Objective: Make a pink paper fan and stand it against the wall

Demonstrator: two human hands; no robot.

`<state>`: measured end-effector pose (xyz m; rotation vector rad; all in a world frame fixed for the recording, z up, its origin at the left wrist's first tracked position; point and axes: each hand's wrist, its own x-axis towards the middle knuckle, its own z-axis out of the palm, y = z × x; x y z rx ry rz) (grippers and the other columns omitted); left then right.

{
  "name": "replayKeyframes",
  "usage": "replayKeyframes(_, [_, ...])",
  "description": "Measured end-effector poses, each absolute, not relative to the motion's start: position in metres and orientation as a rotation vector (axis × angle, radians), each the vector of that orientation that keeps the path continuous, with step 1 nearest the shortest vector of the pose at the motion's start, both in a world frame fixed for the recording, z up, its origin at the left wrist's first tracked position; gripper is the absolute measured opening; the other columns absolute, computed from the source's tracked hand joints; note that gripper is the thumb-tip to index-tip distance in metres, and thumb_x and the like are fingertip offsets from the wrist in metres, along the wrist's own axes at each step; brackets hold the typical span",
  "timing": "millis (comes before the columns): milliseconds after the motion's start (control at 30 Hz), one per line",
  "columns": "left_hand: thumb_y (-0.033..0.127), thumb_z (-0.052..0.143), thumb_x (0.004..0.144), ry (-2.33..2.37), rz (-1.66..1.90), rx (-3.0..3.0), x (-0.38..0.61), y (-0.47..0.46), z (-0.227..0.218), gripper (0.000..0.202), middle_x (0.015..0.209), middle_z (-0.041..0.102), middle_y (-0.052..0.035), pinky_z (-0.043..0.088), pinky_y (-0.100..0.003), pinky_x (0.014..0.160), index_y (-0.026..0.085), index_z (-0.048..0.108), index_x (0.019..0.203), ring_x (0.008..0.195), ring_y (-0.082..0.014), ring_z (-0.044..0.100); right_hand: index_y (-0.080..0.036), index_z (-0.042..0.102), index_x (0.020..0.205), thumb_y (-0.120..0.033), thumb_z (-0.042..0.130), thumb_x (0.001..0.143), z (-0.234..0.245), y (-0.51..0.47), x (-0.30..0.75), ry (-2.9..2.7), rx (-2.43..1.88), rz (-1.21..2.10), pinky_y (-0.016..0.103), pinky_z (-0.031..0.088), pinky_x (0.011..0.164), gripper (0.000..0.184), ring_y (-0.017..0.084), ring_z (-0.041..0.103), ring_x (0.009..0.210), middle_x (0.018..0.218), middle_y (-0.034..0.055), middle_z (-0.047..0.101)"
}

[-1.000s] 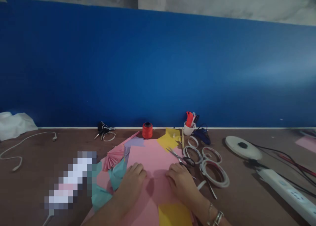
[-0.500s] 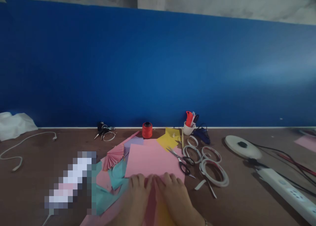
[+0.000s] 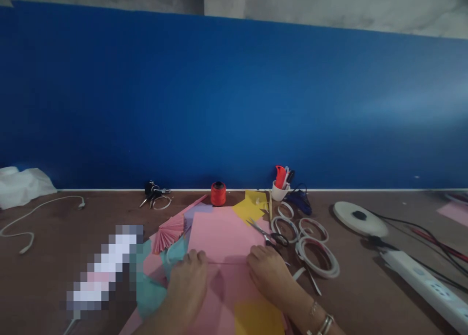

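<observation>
Your left hand [image 3: 188, 279] and right hand [image 3: 268, 275] lie on the pink paper [image 3: 226, 232], well apart.
Nearest you, a yellow sheet [image 3: 259, 318] shows at the bottom edge, over the pink paper, which lies before you on the brown table [image 3: 365, 301]. Your fingers are bent down onto the paper at either side, a straight line running across it between them; you cannot tell from here whether either hand pinches it. Teal paper [image 3: 149, 293] lies beside your left hand; just beyond your right are the scissors [image 3: 270, 236], tips pointing away, with tape rolls [image 3: 335, 266] to their right. Past your left hand sits a pleated pink fan [image 3: 168, 232]; farther off, a red spool [image 3: 218, 196] and a white cup [image 3: 279, 192] of pens stand near the blue board [image 3: 234, 101].
</observation>
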<state>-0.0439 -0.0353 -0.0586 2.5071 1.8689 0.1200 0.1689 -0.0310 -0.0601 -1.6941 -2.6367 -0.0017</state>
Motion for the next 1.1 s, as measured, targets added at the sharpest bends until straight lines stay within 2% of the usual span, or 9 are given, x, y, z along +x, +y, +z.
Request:
replayKeyframes(100, [0.001, 0.039, 0.075, 1.682, 0.528, 2.499, -0.043, -0.035, -0.056, 0.034, 0.092, 0.064, -0.0092, 0.046, -0.036, 0.078, 0.016, 0.064, 0.091, 0.087, -0.0230, 0.059, -0.016, 0.062, 0.072, -0.003, 0.048, 0.076, -0.066, -0.028, 0.172, -2.437, -1.651, 0.001, 0.029, 0.033, 0.065, 0.019, 0.017, 0.057, 0.073, 0.076, 0.0052, 0.063])
replayKeyframes(200, [0.013, 0.044, 0.077, 1.350, 0.711, 2.148, -0.033, -0.039, -0.064, 0.021, 0.067, 0.062, -0.0031, 0.045, -0.027, 0.061, 0.018, 0.063, 0.074, 0.063, -0.0173, 0.057, -0.017, 0.057, 0.073, -0.003, 0.045, 0.076, -0.070, -0.031, 0.169, -2.214, -1.497, 0.000, 0.027, 0.035, 0.066, 0.018, 0.016, 0.053, 0.071, 0.073, 0.0032, 0.059])
replayKeyframes(267, [0.028, 0.044, 0.083, 1.292, 0.775, 1.751, -0.025, -0.041, -0.071, 0.028, 0.055, 0.059, -0.0016, 0.044, -0.026, 0.053, 0.017, 0.065, 0.069, 0.054, -0.0167, 0.056, -0.017, 0.057, 0.078, -0.004, 0.044, 0.078, -0.071, -0.036, 0.164, -2.177, -1.334, -0.004, 0.028, 0.037, 0.068, 0.018, 0.017, 0.052, 0.073, 0.076, 0.0040, 0.058])
replayKeyframes(400, [0.051, 0.050, 0.081, 1.317, 0.960, 1.352, -0.016, -0.040, -0.080, 0.041, 0.058, 0.065, -0.0044, 0.050, -0.031, 0.058, 0.017, 0.068, 0.066, 0.061, -0.0215, 0.062, -0.016, 0.059, 0.092, -0.003, 0.042, 0.081, -0.070, -0.046, 0.152, -2.323, -1.099, 0.050, 0.029, 0.041, 0.071, 0.024, 0.019, 0.052, 0.080, 0.084, 0.0056, 0.059])
replayKeyframes(500, [0.054, 0.045, 0.083, 1.322, 0.969, 1.325, -0.019, -0.036, -0.079, 0.048, 0.056, 0.066, -0.0054, 0.052, -0.033, 0.059, 0.017, 0.068, 0.063, 0.062, -0.0233, 0.064, -0.017, 0.061, 0.094, -0.005, 0.044, 0.083, -0.070, -0.045, 0.153, -2.375, -1.119, 0.067, 0.028, 0.042, 0.071, 0.024, 0.018, 0.053, 0.081, 0.085, 0.0051, 0.060])
replayKeyframes(667, [0.058, 0.044, 0.082, 1.397, 1.128, 1.144, -0.033, -0.028, -0.068, 0.051, 0.071, 0.073, -0.0094, 0.054, -0.033, 0.064, 0.015, 0.069, 0.068, 0.067, -0.0238, 0.068, -0.018, 0.067, 0.077, -0.008, 0.045, 0.086, -0.064, -0.026, 0.187, -2.235, -1.500, -0.072, 0.027, 0.040, 0.072, 0.025, 0.016, 0.056, 0.073, 0.075, 0.0045, 0.062])
replayKeyframes(867, [0.060, 0.051, 0.079, 1.371, 1.286, 1.253, -0.048, -0.008, -0.073, 0.045, 0.066, 0.071, -0.0058, 0.050, -0.029, 0.057, 0.018, 0.063, 0.070, 0.053, -0.0172, 0.061, -0.012, 0.066, 0.102, -0.008, 0.049, 0.079, -0.061, -0.011, 0.229, -1.987, -2.225, -0.101, 0.032, 0.040, 0.079, 0.029, 0.025, 0.060, 0.095, 0.099, 0.0143, 0.065])
replayKeyframes(1000, [0.055, 0.061, 0.073, 1.330, 1.407, 1.220, -0.052, 0.000, -0.086, 0.033, 0.059, 0.063, 0.0014, 0.045, -0.025, 0.050, 0.022, 0.057, 0.076, 0.048, -0.0151, 0.055, -0.013, 0.061, 0.113, -0.002, 0.044, 0.076, -0.065, -0.013, 0.229, -1.982, -2.376, -0.022, 0.029, 0.040, 0.069, 0.042, 0.024, 0.063, 0.089, 0.107, 0.0154, 0.062])
replayKeyframes(1100, [0.054, 0.062, 0.071, 1.317, 1.419, 1.212, -0.052, 0.002, -0.088, 0.032, 0.058, 0.060, 0.0015, 0.046, -0.025, 0.054, 0.023, 0.058, 0.075, 0.055, -0.0168, 0.057, -0.014, 0.063, 0.112, -0.005, 0.043, 0.079, -0.061, -0.016, 0.223, -1.957, -2.353, -0.100, 0.030, 0.039, 0.070, 0.040, 0.024, 0.061, 0.090, 0.112, 0.0151, 0.061])
